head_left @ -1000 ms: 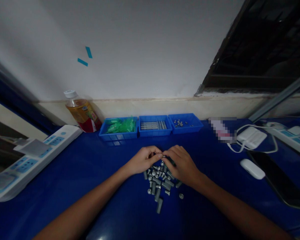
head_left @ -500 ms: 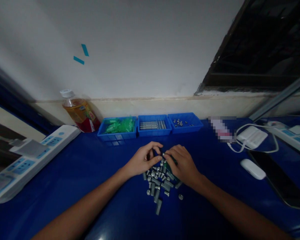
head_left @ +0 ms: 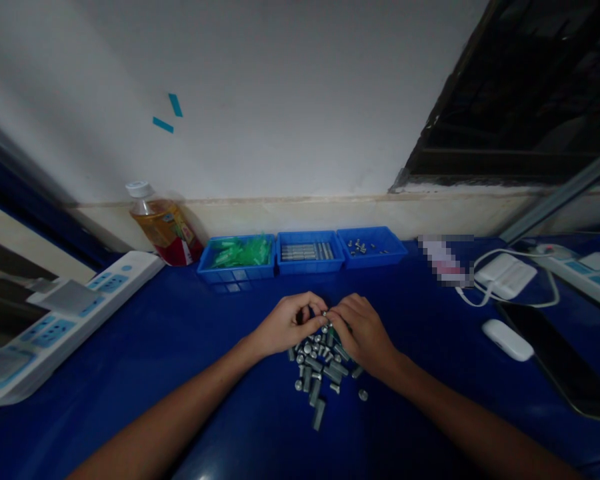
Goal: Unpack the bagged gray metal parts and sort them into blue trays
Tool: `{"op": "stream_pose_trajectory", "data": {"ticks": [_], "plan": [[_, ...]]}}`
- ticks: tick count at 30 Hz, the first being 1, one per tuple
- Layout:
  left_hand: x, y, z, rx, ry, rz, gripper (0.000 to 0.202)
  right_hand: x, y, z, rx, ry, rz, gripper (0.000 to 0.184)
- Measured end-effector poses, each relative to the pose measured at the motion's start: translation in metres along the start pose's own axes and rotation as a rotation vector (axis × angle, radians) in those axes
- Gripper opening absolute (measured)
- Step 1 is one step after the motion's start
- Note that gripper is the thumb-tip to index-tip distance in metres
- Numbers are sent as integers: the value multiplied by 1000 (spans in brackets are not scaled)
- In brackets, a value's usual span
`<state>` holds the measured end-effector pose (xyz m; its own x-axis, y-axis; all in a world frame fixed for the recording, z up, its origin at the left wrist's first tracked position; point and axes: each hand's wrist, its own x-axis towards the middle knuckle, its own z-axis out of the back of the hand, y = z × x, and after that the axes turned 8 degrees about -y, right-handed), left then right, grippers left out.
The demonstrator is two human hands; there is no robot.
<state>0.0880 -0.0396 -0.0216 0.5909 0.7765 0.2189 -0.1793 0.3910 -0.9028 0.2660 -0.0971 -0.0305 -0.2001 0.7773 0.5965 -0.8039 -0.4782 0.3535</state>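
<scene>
Over the far side of a loose pile, my left hand (head_left: 286, 325) and my right hand (head_left: 364, 328) meet fingertip to fingertip. Between them shows a small shiny screw (head_left: 325, 314), pinched in my right fingers. The left thumb and fingers are closed against the same spot; what they grip is mostly hidden. Something green, partly covered, lies under my right palm. Below both hands the pile mixes silver screws (head_left: 307, 349) with grey metal standoffs (head_left: 319, 414), several of each, lying on the blue tabletop (head_left: 220, 393).
Along the wall stand three blue trays: one with green plastic pieces (head_left: 243, 252), one with metal rods (head_left: 300, 251), one with small screws (head_left: 359, 247). A drink bottle (head_left: 167, 230) and power strip (head_left: 55, 330) are left; a white case (head_left: 507, 340) and phone (head_left: 560, 363) are right.
My left fingers have closed in from a wider curl and now touch my right fingertips at the screw. The whole view has shifted slightly.
</scene>
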Motion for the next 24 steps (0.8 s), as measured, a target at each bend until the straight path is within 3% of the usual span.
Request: {"op": "stream_pose_trajectory", "data": {"ticks": [4, 12, 15, 18, 21, 24], "plan": [[0, 5, 0, -57, -14, 32, 24, 0, 0, 2, -10, -56, -9, 14], [-1, 11, 1, -26, 39, 37, 31, 6, -4, 6, -55, -77, 148, 12], [1, 8, 0, 165, -4, -54, 28, 27, -28, 17, -140, -150, 85, 15], [2, 5, -2, 338, 19, -112, 35, 58, -68, 30, -321, -209, -70, 21], [1, 5, -4, 429, 89, -149, 31, 82, -103, 36, -474, -164, -200, 23], [1, 4, -4, 416, 84, -126, 21, 98, -121, 33, -520, -92, -267, 24]]}}
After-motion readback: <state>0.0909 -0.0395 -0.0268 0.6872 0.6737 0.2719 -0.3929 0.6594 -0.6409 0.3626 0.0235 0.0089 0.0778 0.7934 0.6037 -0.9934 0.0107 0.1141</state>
